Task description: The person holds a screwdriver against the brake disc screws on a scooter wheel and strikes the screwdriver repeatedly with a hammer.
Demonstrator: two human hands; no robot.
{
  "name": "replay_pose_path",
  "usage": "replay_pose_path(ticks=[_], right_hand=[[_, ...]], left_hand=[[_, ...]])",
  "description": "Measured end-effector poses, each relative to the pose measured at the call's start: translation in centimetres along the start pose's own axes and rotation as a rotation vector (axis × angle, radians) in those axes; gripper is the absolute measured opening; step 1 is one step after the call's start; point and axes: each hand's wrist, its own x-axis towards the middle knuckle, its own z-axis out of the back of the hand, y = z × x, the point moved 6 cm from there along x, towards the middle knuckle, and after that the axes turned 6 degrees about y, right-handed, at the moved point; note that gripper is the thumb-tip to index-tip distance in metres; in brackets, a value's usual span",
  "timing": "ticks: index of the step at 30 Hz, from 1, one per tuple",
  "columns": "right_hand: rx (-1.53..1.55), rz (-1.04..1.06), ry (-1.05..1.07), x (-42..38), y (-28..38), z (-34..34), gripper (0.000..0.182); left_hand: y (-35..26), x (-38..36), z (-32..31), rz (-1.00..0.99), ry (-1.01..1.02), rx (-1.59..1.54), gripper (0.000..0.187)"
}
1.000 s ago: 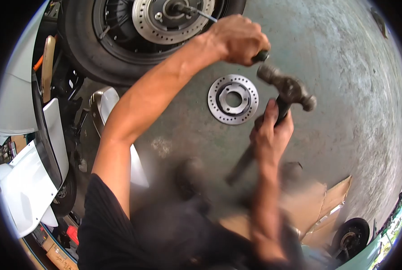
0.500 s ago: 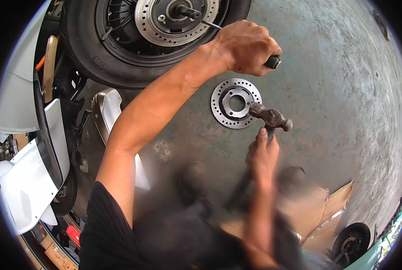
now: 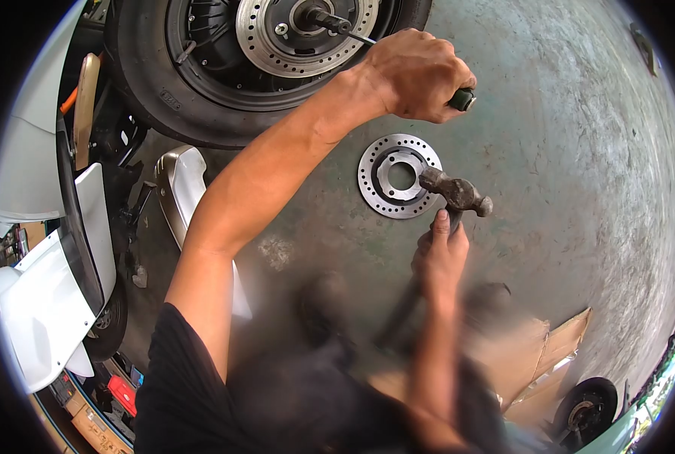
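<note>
My left hand [image 3: 420,76] is wrapped round the dark green handle of a screwdriver [image 3: 463,99]. The metal shaft runs from the fist toward the axle [image 3: 331,21] of a wheel [image 3: 156,102] with a black tyre. A drilled brake disc [image 3: 254,57] is mounted on that wheel's hub. In my right hand [image 3: 442,253] is a ball-peen hammer [image 3: 458,194], gripped just below the head with the thumb along the handle. The hammer head overlaps the edge of a loose brake disc [image 3: 375,189] lying flat on the floor.
White body panels [image 3: 42,318] stand at the left, near a pale curved cover [image 3: 178,185] on the floor. Flattened cardboard [image 3: 534,356] lies at the lower right beside a small wheel [image 3: 587,412]. Boxes [image 3: 95,427] fill the lower left corner.
The view has shifted slightly, so the wheel and the loose disc appear a little further right. Both hands keep their grips, with hardly any movement.
</note>
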Motion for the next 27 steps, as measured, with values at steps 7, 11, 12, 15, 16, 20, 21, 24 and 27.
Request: replay_pose_path(ticks=[7, 11, 12, 15, 16, 20, 21, 24, 27], right_hand=[[-0.047, -0.006, 0.007, 0.0, -0.8, 0.0, 0.035], [-0.063, -0.011, 0.013, -0.1, -0.8, -0.3, 0.036], [-0.062, -0.011, 0.014, -0.1, -0.8, -0.3, 0.036], [-0.056, -0.007, 0.010, -0.2, -0.3, -0.3, 0.036], [-0.039, -0.006, 0.013, -0.1, -0.2, -0.3, 0.036], [-0.016, -0.003, 0.018, -0.1, 0.2, -0.4, 0.036], [-0.015, -0.001, 0.019, -0.1, 0.2, -0.5, 0.036], [-0.030, -0.008, 0.005, -0.2, 0.0, -0.3, 0.035], [-0.022, -0.010, 0.024, -0.3, -0.3, -0.5, 0.035]], left_hand=[[0.0, -0.2, 0.2, -0.019, -0.033, 0.003, 0.015], [0.0, -0.1, 0.1, -0.015, -0.004, 0.024, 0.015], [0.0, -0.1, 0.0, -0.021, -0.019, 0.017, 0.014], [-0.1, -0.2, 0.2, -0.026, -0.033, 0.006, 0.014], [-0.2, -0.2, 0.3, -0.026, -0.032, 0.002, 0.014], [-0.3, 0.0, 0.1, -0.016, 0.021, 0.023, 0.014], [-0.3, -0.1, 0.0, -0.015, 0.018, 0.016, 0.014], [-0.1, -0.1, 0.2, -0.014, 0.003, 0.012, 0.014], [-0.1, 0.1, 0.2, -0.007, 0.018, 0.023, 0.014]])
